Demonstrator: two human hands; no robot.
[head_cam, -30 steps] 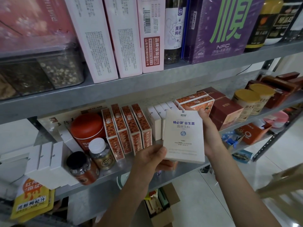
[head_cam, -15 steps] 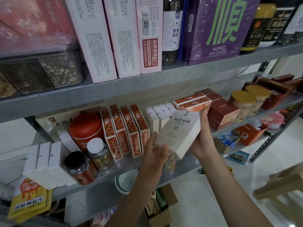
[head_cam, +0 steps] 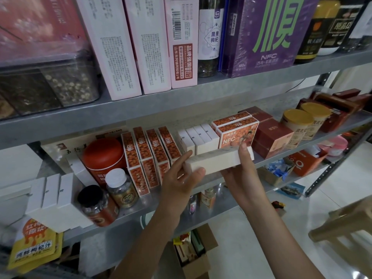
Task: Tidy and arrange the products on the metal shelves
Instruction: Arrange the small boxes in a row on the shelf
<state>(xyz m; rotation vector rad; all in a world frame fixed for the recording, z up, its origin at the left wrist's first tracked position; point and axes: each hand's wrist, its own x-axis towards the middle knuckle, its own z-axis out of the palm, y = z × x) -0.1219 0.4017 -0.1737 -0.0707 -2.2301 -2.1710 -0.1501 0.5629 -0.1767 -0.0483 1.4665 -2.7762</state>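
I hold a flat white box (head_cam: 216, 161) edge-on and nearly level, just in front of the middle metal shelf (head_cam: 141, 205). My left hand (head_cam: 181, 178) grips its left end, thumb across the near corner. On the right end, my right hand (head_cam: 241, 170) has fingers curled over the top edge. Directly behind the box stands a row of several white boxes (head_cam: 198, 137) on the shelf. Left of them is a row of orange-patterned boxes (head_cam: 149, 156); right of them are two orange NFC boxes (head_cam: 237, 131).
A red tin (head_cam: 102, 158) and two jars (head_cam: 120, 188) stand on the shelf's left, with white boxes (head_cam: 52, 198) further left. Dark red boxes (head_cam: 271, 135) and yellow-lidded tubs (head_cam: 298, 125) fill the right. Tall pink boxes (head_cam: 149, 43) line the upper shelf. An open carton (head_cam: 193, 256) sits on the floor.
The white box has turned from face-on and upright to flat and edge-on. Both hands carried it up and forward toward the row of white boxes on the shelf.
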